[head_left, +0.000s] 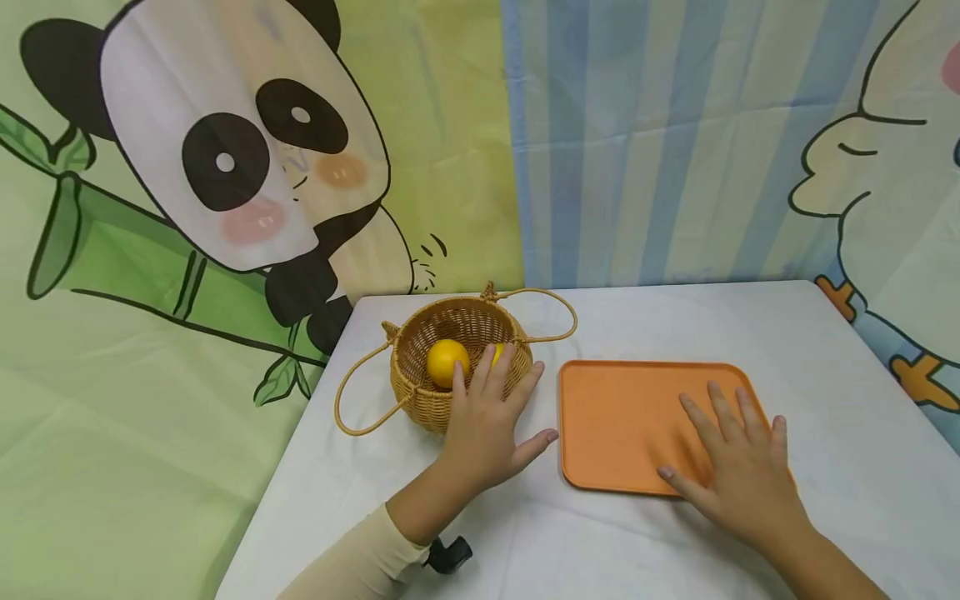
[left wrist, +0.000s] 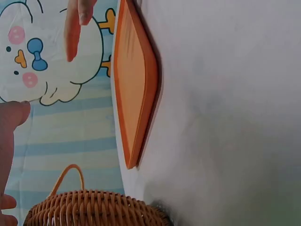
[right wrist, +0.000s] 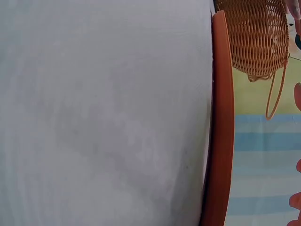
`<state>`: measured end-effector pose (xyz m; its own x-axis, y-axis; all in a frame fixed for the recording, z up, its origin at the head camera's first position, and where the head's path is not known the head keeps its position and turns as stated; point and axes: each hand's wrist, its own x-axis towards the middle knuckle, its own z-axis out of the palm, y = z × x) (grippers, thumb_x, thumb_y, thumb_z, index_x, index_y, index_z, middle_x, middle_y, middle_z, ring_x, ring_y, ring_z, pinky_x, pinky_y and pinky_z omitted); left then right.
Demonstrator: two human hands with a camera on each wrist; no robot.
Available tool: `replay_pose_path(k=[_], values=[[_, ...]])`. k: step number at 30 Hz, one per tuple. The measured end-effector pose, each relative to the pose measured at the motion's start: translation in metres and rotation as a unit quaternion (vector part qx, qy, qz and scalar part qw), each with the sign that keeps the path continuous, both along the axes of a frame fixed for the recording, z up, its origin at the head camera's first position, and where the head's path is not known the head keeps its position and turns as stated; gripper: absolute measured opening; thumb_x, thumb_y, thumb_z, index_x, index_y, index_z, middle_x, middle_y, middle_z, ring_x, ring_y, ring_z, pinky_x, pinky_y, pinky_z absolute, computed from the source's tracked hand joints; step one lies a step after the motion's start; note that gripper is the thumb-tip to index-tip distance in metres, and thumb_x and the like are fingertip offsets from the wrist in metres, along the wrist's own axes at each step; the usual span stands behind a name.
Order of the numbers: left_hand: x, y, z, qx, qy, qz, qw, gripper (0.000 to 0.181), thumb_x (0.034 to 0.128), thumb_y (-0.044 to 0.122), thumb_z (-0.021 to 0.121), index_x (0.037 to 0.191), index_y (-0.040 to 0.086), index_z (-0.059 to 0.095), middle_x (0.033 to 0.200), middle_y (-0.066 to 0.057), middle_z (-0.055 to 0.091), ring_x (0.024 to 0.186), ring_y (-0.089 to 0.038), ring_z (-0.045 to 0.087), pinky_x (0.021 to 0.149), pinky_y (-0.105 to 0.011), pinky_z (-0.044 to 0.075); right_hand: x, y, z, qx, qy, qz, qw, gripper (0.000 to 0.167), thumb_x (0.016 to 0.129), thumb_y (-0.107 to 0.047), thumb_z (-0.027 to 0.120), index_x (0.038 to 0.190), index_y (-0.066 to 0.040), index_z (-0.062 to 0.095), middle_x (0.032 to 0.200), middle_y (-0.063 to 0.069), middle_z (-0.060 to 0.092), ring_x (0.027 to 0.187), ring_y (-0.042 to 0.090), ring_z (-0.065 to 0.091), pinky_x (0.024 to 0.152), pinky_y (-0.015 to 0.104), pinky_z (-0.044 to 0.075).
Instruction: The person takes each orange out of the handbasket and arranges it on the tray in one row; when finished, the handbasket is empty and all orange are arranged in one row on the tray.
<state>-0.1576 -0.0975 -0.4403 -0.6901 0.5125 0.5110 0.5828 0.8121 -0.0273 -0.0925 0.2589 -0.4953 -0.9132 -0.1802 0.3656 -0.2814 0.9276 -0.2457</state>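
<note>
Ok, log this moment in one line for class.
left grip: spread, over basket | right grip: spread, over tray | basket: yellow ball, yellow thing partly hidden | held: nothing

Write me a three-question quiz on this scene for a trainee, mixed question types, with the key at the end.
1. Multiple choice: where does the more visible smooth, round, yellow-orange object lie?
A) on the bare white cloth
B) inside the round, tan, woven wicker basket
C) in the person's palm

2. True or false: in the head view, the flat, rectangular orange tray is to the left of the wicker basket.

3. Short answer: what, if anything, do the person's bare left hand and bare right hand hold?

Key: 1. B. 2. False; the orange tray is to its right. 3. Nothing; both hands have their fingers spread.
</note>
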Motion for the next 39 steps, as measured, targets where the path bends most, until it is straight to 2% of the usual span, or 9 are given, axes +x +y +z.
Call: replay_pose_path(k=[6, 14, 19, 23, 28, 33, 39], values=[[-0.004, -0.007, 0.008, -0.006, -0.016, 0.005, 0.9998, 0.087, 0.0920, 0.073, 0.066, 0.163, 0.027, 0.046, 0.169, -0.019, 0.036, 0.158, -0.042, 0.028, 0.115, -0.081, 0.023, -0.001, 0.006, 0.001, 0.003, -0.017, -0.010, 0.9998, 0.108, 0.087, -0.067, 0.078, 0.171, -0.021, 0.028, 0.175, 0.024, 0.018, 0.161, 0.051, -0.001, 0.110, 0.086, -0.011], [-0.013, -0.013, 0.017, 0.030, -0.092, 0.009, 0.9953, 0.078, 0.0941, 0.064, 0.071, 0.160, 0.028, 0.050, 0.168, -0.017, 0.038, 0.156, -0.044, 0.032, 0.116, -0.080, 0.022, -0.003, 0.016, -0.001, 0.001, -0.034, -0.009, 0.9994, 0.107, 0.088, -0.065, 0.077, 0.172, -0.025, 0.024, 0.175, 0.024, 0.018, 0.161, 0.051, 0.000, 0.110, 0.085, -0.013], [-0.021, -0.019, 0.023, 0.022, -0.106, 0.016, 0.9940, 0.072, 0.0970, 0.059, 0.069, 0.159, 0.029, 0.051, 0.167, -0.015, 0.040, 0.155, -0.043, 0.035, 0.114, -0.081, 0.025, -0.006, 0.022, -0.004, -0.005, -0.047, -0.006, 0.9989, 0.104, 0.089, -0.064, 0.077, 0.171, -0.024, 0.026, 0.175, 0.024, 0.018, 0.161, 0.052, 0.000, 0.109, 0.085, -0.016], [-0.027, -0.024, 0.034, 0.026, -0.121, 0.016, 0.9922, 0.069, 0.0980, 0.056, 0.070, 0.159, 0.028, 0.052, 0.165, -0.016, 0.043, 0.155, -0.042, 0.035, 0.115, -0.080, 0.023, -0.008, 0.027, -0.006, -0.010, -0.059, -0.002, 0.9982, 0.101, 0.090, -0.063, 0.077, 0.170, -0.022, 0.030, 0.174, 0.025, 0.020, 0.161, 0.052, 0.000, 0.109, 0.087, -0.012], [-0.039, -0.032, 0.046, 0.022, -0.146, 0.021, 0.9888, 0.066, 0.1032, 0.053, 0.064, 0.162, 0.026, 0.048, 0.166, -0.014, 0.043, 0.155, -0.039, 0.035, 0.118, -0.076, 0.024, -0.010, 0.032, -0.010, -0.009, -0.095, -0.006, 0.9955, 0.099, 0.092, -0.065, 0.074, 0.169, -0.020, 0.032, 0.174, 0.026, 0.018, 0.159, 0.056, 0.002, 0.107, 0.090, -0.008], [-0.053, -0.040, 0.049, 0.036, -0.158, 0.013, 0.9867, 0.061, 0.1054, 0.047, 0.063, 0.160, 0.023, 0.051, 0.164, -0.014, 0.046, 0.153, -0.038, 0.038, 0.119, -0.071, 0.028, -0.011, 0.036, -0.014, -0.007, -0.141, -0.014, 0.9899, 0.098, 0.094, -0.069, 0.068, 0.169, -0.018, 0.031, 0.174, 0.028, 0.012, 0.157, 0.060, -0.002, 0.105, 0.091, -0.010], [-0.063, -0.047, 0.052, 0.042, -0.181, 0.011, 0.9825, 0.060, 0.1056, 0.045, 0.065, 0.159, 0.021, 0.052, 0.163, -0.014, 0.046, 0.153, -0.037, 0.039, 0.121, -0.064, 0.032, -0.013, 0.042, -0.018, -0.004, -0.163, -0.020, 0.9864, 0.097, 0.095, -0.073, 0.063, 0.168, -0.015, 0.033, 0.175, 0.029, 0.007, 0.156, 0.061, -0.007, 0.103, 0.091, -0.011]])
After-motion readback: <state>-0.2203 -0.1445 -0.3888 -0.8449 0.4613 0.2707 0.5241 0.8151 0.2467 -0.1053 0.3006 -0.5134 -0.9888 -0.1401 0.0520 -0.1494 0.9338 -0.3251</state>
